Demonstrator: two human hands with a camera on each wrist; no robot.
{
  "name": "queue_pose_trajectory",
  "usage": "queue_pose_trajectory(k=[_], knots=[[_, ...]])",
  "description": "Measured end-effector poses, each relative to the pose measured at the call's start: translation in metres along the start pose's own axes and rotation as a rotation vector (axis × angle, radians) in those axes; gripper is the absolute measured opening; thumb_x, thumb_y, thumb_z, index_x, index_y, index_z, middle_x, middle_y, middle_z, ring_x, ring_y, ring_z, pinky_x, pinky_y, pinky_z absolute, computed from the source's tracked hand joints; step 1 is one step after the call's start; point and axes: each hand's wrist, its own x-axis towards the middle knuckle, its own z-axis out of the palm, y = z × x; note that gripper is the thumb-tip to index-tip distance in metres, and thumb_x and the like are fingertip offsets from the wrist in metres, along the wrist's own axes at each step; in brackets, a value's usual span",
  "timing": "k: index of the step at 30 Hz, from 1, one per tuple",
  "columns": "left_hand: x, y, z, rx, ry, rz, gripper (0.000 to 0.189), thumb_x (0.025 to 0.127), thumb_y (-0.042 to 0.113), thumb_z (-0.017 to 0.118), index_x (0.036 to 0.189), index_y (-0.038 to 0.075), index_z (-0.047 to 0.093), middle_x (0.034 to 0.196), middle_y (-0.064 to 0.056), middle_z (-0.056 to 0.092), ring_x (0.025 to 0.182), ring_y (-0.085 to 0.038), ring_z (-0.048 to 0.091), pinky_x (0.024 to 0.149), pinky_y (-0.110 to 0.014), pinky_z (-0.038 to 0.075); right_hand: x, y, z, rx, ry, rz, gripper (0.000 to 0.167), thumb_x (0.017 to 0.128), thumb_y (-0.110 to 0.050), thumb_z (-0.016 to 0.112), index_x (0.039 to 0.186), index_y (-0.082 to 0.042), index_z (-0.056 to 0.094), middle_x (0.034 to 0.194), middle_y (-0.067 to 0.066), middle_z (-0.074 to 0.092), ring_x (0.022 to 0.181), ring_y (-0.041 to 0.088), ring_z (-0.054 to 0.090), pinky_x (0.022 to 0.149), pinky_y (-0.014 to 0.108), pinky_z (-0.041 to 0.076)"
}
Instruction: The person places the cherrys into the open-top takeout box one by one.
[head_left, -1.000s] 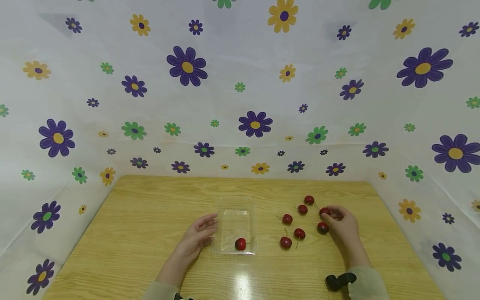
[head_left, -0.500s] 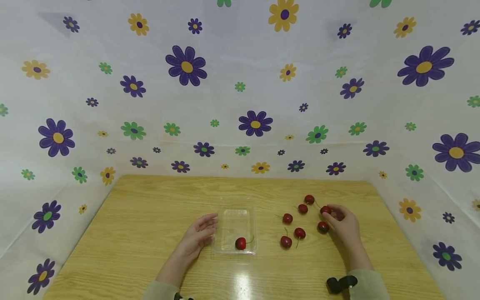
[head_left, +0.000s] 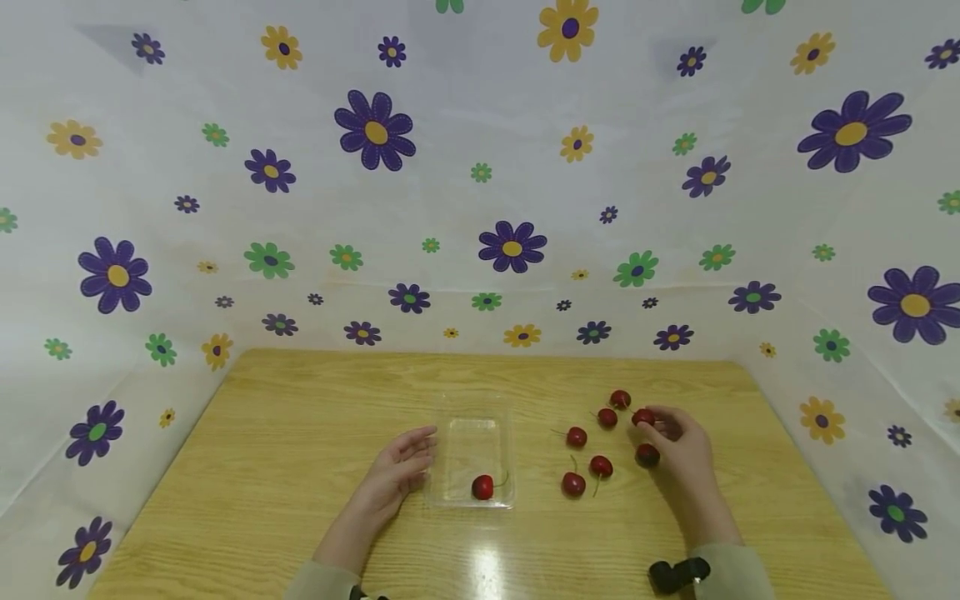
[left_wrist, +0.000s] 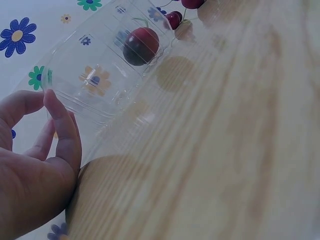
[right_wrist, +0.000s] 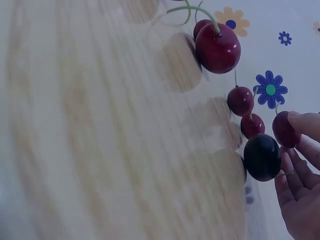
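A clear plastic box [head_left: 512,462] stands mid-table in the head view, with one red cherry [head_left: 483,487] with a green stem near its front right corner. My left hand [head_left: 393,473] lies at the box's left side, fingers loosely extended and fingertips at its wall. Over on the right, my right hand [head_left: 684,450] pinches a cherry [head_left: 641,417] between thumb and fingers. Just in front of that one, a dark cherry [right_wrist: 262,157] sits close to the hand in the right wrist view. The pinched cherry [right_wrist: 285,131] seems slightly raised there.
Several stemmed cherries are scattered between box and right hand, including a front one [head_left: 573,484], a left one [head_left: 576,437] and a back one [head_left: 620,399]. The wooden table [head_left: 315,400] ends at a flower-printed cloth [head_left: 450,167] behind and at both sides.
My right hand has shifted slightly left with the cherry pinched in its fingers. The left hand and the box have stayed in place.
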Motion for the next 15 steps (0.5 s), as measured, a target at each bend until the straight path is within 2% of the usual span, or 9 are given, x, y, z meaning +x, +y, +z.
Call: queue_pose_trajectory(k=[8, 15], knots=[[0.001, -0.001, 0.0, 0.006, 0.005, 0.004, 0.059, 0.102, -0.002, 0.062, 0.157, -0.007, 0.04, 0.128, 0.004, 0.06, 0.112, -0.005, 0.061, 0.079, -0.017, 0.056, -0.005, -0.012, 0.002, 0.02, -0.009, -0.118, 0.04, 0.103, -0.016, 0.071, 0.137, 0.003, 0.065, 0.129, 0.026, 0.068, 0.09, -0.018, 0.051, 0.082, -0.001, 0.044], [0.0, -0.001, -0.001, 0.003, -0.007, 0.011, 0.059, 0.103, -0.002, 0.061, 0.157, -0.007, 0.039, 0.128, 0.004, 0.06, 0.112, -0.005, 0.061, 0.079, -0.017, 0.057, -0.01, -0.028, 0.004, 0.013, -0.025, -0.175, 0.039, 0.102, -0.016, 0.073, 0.136, 0.002, 0.066, 0.131, 0.025, 0.069, 0.092, -0.019, 0.052, 0.084, 0.0, 0.044]])
